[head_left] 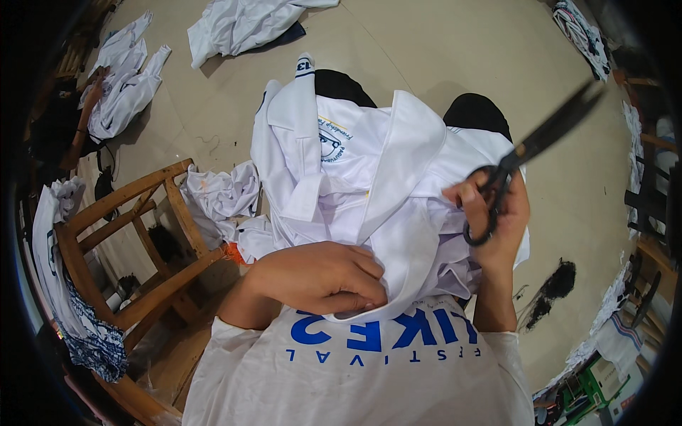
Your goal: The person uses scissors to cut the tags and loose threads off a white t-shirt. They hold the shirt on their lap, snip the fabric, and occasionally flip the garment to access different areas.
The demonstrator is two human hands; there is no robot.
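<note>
A white collared shirt [405, 153] with a printed emblem lies spread over my lap, its collar and front folded about. My left hand [323, 277] rests at the near edge of the cloth, its fingers curled and pinching the white hem against my body. Raised at the right, my right hand [501, 213] is closed round the handles of black scissors [533, 149]. The scissor blades point up and away to the right, clear of the cloth, and look slightly blurred. Part of the shirt beneath my left fingers is hidden.
A wooden frame [135, 234] stands at the left, with white crumpled cloth [224, 192] beside it. More white garments [245, 25] lie on the tiled floor ahead. At the far left another person's arm [85, 113] reaches to white cloth. A dark scrap pile [554, 291] is on the floor at right.
</note>
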